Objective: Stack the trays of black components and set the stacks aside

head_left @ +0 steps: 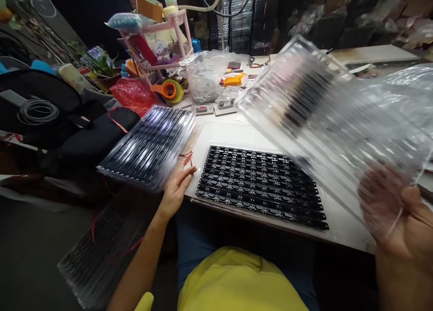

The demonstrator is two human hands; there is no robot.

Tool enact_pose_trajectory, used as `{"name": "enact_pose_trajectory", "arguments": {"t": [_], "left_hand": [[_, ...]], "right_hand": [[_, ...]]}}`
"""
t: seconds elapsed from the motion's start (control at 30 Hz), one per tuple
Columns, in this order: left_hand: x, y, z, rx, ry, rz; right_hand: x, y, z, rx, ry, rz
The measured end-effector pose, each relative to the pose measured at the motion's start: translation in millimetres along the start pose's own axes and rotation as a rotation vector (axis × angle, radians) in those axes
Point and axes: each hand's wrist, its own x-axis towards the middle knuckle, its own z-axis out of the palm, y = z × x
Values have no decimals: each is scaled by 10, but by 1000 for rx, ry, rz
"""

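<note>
My right hand [402,212] grips the near right edge of a clear plastic tray [287,117], with the thumb in front and the fingers seen through the plastic. Raised and tilted, the ribbed tray is partly smeared by motion. Below and left of it, rows of black circuit board strips [260,185] lie at the table's front edge. My left hand [177,189] rests by their left side, fingers stretched out and touching the white surface. Left of that hand sits a stack of clear trays [149,146] filled with dark strips.
A pink rack [158,29] stands at the back left, with orange and yellow tape rolls [169,91] before it. Behind the strips are a clear plastic bag [204,76] and small tools. A black chair [43,108] is at left; more filled trays [104,248] lie lower down.
</note>
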Motion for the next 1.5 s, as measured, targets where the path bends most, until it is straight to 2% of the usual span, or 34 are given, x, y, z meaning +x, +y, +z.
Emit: {"name": "enact_pose_trajectory", "arguments": {"t": [0.17,0.23,0.3,0.37,0.47,0.57,0.67,0.83,1.0,1.1,1.3,1.5], "left_hand": [[67,172,44,1,84,21],[133,320,101,-89,93,51],[212,529,181,-235,38,58],[287,775,267,-401,-92,24],[366,1101,366,-538,-292,-61],[398,1248,418,-471,-345,-102],[398,1237,441,-427,-319,-65],[371,1197,447,-482,-195,69],[363,1213,406,-529,-136,144],[371,1190,348,-535,-129,172],[378,1066,189,-498,-147,163],[405,920,73,-511,-99,97]], "right_hand": [[85,-3,-145,28,70,-27],[150,-1,-186,106,110,-30],[207,-17,-211,220,104,-48],[236,-61,-219,331,17,-89],[220,-172,-202,387,-210,-141],[175,-297,-178,367,-360,-181],[150,-397,-183,339,-386,-190],[137,-486,-231,205,-441,-108],[104,-527,-225,109,-501,-99],[66,-539,-192,37,-453,-104],[22,-460,-129,-103,-302,-120],[61,-341,-74,-189,-390,-68]]}}
